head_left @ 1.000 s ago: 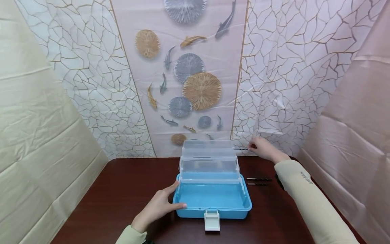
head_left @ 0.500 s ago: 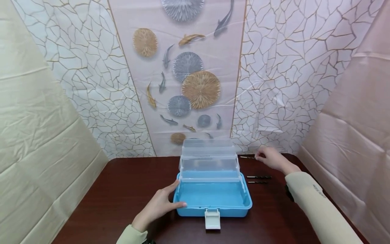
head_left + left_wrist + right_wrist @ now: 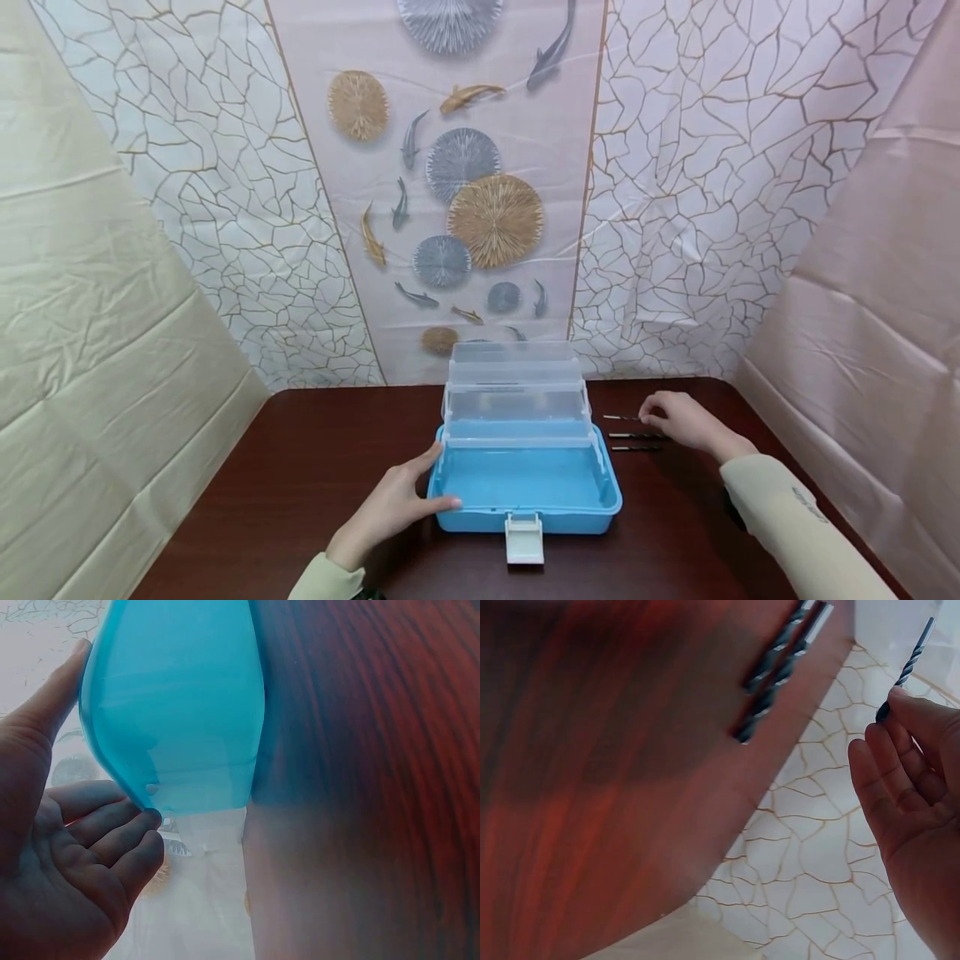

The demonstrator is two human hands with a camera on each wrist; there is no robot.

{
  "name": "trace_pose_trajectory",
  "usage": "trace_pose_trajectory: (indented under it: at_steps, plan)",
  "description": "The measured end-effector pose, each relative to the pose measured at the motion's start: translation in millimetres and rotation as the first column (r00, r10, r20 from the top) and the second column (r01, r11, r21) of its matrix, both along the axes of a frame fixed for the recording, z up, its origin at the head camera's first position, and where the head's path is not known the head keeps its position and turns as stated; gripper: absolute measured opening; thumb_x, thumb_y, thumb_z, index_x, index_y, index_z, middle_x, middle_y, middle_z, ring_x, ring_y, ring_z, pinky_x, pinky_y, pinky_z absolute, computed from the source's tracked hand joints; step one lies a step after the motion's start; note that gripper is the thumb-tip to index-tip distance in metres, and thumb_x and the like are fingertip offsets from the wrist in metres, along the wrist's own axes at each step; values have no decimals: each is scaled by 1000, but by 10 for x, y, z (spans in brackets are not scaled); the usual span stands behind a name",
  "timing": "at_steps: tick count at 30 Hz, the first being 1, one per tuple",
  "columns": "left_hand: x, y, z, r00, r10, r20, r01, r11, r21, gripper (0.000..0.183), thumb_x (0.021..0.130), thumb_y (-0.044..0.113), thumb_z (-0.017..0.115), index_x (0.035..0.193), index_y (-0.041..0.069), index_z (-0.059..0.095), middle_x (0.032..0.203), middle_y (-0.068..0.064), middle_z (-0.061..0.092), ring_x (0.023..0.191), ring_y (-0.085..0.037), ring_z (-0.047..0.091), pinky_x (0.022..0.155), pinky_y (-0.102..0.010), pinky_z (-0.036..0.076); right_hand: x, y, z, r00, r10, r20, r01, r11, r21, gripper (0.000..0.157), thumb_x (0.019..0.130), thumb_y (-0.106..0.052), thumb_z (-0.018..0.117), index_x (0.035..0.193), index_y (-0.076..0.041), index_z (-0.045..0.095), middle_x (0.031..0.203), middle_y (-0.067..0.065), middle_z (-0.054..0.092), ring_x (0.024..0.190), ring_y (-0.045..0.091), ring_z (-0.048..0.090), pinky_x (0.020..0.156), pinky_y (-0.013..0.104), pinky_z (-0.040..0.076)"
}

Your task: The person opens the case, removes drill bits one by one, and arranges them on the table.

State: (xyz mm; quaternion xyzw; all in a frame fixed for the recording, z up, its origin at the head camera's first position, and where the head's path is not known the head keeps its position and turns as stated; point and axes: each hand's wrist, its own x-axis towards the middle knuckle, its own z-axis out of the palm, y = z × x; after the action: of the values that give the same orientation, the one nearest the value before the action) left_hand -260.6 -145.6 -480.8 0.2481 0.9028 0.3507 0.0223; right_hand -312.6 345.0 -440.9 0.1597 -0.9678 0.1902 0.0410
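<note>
In the head view, a blue toolbox (image 3: 480,523) stands on the table with its translucent trays (image 3: 517,407) raised at the back. My left hand (image 3: 393,500) grips its left side, thumb at the front corner and a finger farther back. The left wrist view shows that hand (image 3: 67,847) with thumb and bent fingers at the rim. Right of the box, my right hand (image 3: 681,419) pinches a dark twist drill bit (image 3: 619,417) by its fluted end, silver shank pointing left; the right wrist view shows this drill bit (image 3: 915,656) close up.
Two more drill bits, a thicker one (image 3: 626,436) and a nearer one (image 3: 628,449), lie side by side on the dark wood table (image 3: 315,450). A white latch (image 3: 524,546) hangs from the box's front. Patterned cloth (image 3: 465,292) stands behind the table.
My right hand has come down and toward me with the drill bit, from above the table's far edge to just behind the two lying bits. The left hand stays on the toolbox.
</note>
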Motion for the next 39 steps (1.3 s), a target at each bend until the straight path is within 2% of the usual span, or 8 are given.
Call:
trace_pose_trajectory:
  at_steps: [6, 13, 23, 30, 39]
  plan:
    - [10, 3, 0, 1000, 4, -4, -4, 1000, -2, 96, 85, 54, 77, 156, 5, 35, 159, -13, 37, 141, -31, 43, 106, -52, 45, 75, 47, -137, 1000, 12, -4, -12, 1000, 8, 6, 93, -7, 72, 88, -4, 69, 84, -2, 64, 78, 15, 56, 70, 39, 52]
    - [4, 10, 9, 1000, 2, -9, -2, 1000, 1, 95, 85, 53, 77, 156, 5, 35, 159, -13, 36, 141, -31, 43, 107, -52, 44, 149, 65, -238, 1000, 8, 24, -9, 1000, 25, 7, 92, -3, 71, 87, -8, 69, 84, -3, 63, 79, 15, 56, 73, 40, 53]
    - [3, 10, -3, 1000, 4, 6, -4, 1000, 2, 95, 86, 53, 76, 156, 5, 35, 159, -13, 36, 141, -31, 43, 106, -52, 45, 244, 125, -397, 999, 19, 38, -20, 999, 33, 7, 92, -5, 71, 86, -6, 70, 85, -2, 64, 79, 15, 57, 74, 42, 55]
    - [-1, 8, -16, 1000, -1, 8, 1, 1000, 7, 95, 86, 54, 76, 156, 5, 35, 159, -12, 37, 140, -31, 43, 106, -52, 45, 259, 136, -504, 999, 15, 31, -16, 999, 44, 13, 90, 0, 71, 85, -12, 69, 83, -5, 62, 80, 14, 58, 74, 41, 54]
    - [0, 0, -18, 1000, 1, -10, -1, 1000, 9, 95, 85, 55, 76, 156, 4, 37, 158, -12, 38, 140, -30, 44, 106, -51, 45, 236, 126, -523, 1000, 4, 27, -5, 999, 39, 8, 90, -4, 73, 86, -9, 69, 85, -4, 63, 80, 15, 58, 74, 42, 55]
